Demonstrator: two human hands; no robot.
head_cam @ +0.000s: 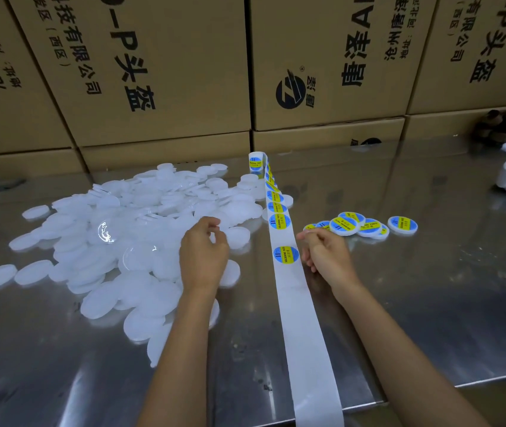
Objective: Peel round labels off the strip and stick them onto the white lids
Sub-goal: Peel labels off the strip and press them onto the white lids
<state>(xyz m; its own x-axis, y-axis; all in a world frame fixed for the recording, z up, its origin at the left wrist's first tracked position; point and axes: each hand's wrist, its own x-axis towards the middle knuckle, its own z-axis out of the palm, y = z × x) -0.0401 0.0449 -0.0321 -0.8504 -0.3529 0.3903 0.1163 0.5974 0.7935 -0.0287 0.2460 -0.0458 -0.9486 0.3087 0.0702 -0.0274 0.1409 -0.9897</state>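
strip (299, 306): about six labels | labelled lids (365, 225): about five | left hand (203, 255), right hand (325, 257): fingers curled, empty

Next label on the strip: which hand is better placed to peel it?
Right hand, probably: it sits just beside the next label on the strip. The left hand is over the lids, suited to picking one.

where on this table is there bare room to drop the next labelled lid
Bare steel table lies right of the white label strip, nearer than the cluster of labelled lids and beyond the right hand. Left of the strip is crowded: the pile of plain white lids surrounds the left hand.
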